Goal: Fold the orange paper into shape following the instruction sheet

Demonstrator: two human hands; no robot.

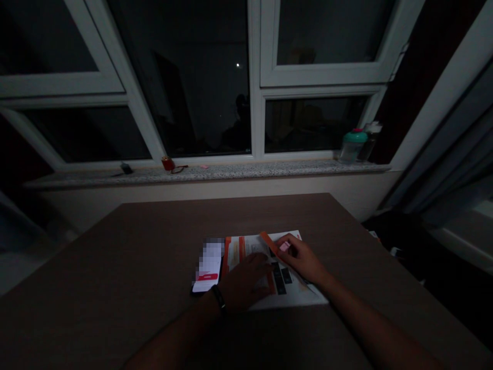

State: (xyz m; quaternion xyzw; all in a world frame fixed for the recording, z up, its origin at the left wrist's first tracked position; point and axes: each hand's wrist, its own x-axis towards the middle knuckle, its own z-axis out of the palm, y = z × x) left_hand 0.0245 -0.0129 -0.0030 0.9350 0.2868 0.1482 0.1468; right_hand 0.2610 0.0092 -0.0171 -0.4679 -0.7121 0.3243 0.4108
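A printed brochure (311, 297) with white, orange and black areas lies on the table. My left hand (246, 280) rests flat on it with fingers stretched out, and a dark band circles that wrist. My right hand (302, 259) is closed in a pinch at the brochure's upper right. From its fingers an orange-edged page (267, 239) rises at a slant, lifted off the sheet below. A small pale pink piece (284, 246) shows at the fingertips; its kind is unclear. Left of the brochure lies a phone (210, 259) with a lit, partly blurred screen.
The brown table (162, 231) reaches toward a speckled stone windowsill (239, 171). On the sill stand a teal-lidded bottle (352, 146), a second bottle (370, 140), a small red item (168, 163) and a dark item (126, 168). A curtain (439, 149) hangs at right.
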